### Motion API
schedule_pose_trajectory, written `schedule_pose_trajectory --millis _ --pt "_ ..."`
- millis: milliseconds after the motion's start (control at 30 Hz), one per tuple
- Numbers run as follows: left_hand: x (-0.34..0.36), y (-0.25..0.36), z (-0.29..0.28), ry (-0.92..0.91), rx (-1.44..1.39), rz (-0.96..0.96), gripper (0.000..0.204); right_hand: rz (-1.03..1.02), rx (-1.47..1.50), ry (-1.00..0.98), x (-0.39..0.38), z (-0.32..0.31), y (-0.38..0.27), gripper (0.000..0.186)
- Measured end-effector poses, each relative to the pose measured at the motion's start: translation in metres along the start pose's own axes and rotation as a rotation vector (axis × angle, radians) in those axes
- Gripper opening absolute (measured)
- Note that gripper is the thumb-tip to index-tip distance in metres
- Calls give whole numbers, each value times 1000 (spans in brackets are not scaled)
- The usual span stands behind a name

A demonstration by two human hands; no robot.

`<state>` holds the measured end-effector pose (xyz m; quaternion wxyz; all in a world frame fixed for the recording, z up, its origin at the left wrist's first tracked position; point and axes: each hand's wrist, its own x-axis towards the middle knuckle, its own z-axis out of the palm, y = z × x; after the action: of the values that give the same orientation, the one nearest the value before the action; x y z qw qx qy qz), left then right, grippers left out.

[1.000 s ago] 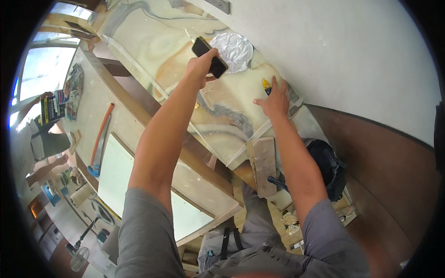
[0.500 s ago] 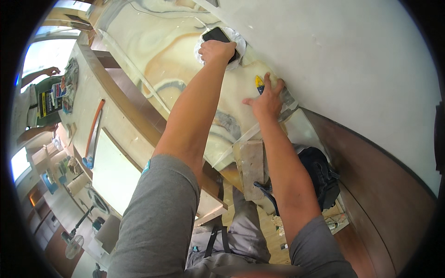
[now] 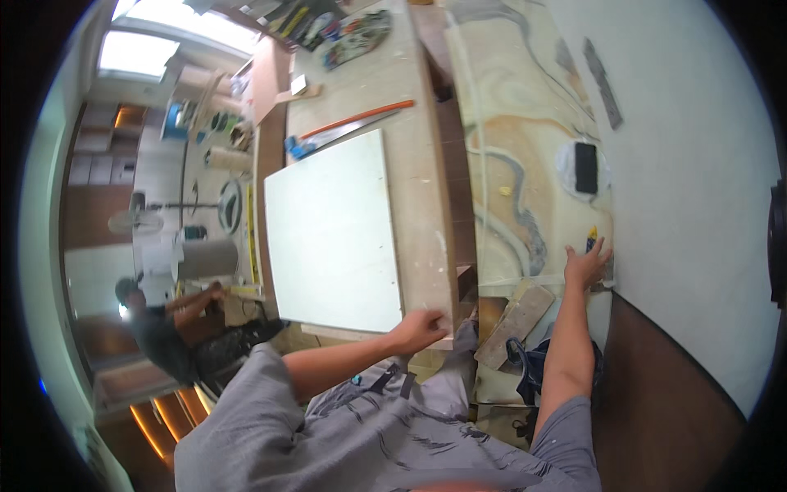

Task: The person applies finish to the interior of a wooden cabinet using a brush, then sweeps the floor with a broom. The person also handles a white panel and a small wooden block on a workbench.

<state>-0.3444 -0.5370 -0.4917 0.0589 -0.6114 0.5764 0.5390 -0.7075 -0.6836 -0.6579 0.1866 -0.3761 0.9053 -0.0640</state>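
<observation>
Currently, in the head view, your right hand [image 3: 586,264] is at the yellow-and-black tool [image 3: 591,239], thumb and fingers spread apart, no firm grip visible. The tool is at the marbled surface [image 3: 500,123], near the wall [image 3: 689,164] and just short of the phone [image 3: 585,168], which lies on a round white bundle [image 3: 566,170].

Your left hand [image 3: 418,331] is loosely curled at the near corner of the wooden surface [image 3: 422,189], just beside the white panel [image 3: 332,238]; you show nothing in it, but whether it clasps the edge cannot be told.

Step in hand, judged: reaching for the tool. Next move, judged: it calls for bringing your right thumb and fingers together on the handle, clear of the phone.

Hard to make out: the tool's lower end, lost against your hand, so contact is uncertain; your left fingertips, turned away; the dark blue fabric [image 3: 529,369], partly covered by your right forearm; the seated co-worker's hands [image 3: 215,293], small and blurred.
</observation>
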Motion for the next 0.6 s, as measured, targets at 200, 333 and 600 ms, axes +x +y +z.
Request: schedule_pose_trajectory --millis 200,333,600 --pt "-200 -240 -18 282 -524 -756 30 -455 477 -121 -108 16 -49 52" --pt "-263 -380 -38 695 -1028 -882 41 -464 484 -395 -213 48 -62 40" --pt "-222 -500 24 921 -1883 -963 115 -2 412 -447 -321 116 11 56"
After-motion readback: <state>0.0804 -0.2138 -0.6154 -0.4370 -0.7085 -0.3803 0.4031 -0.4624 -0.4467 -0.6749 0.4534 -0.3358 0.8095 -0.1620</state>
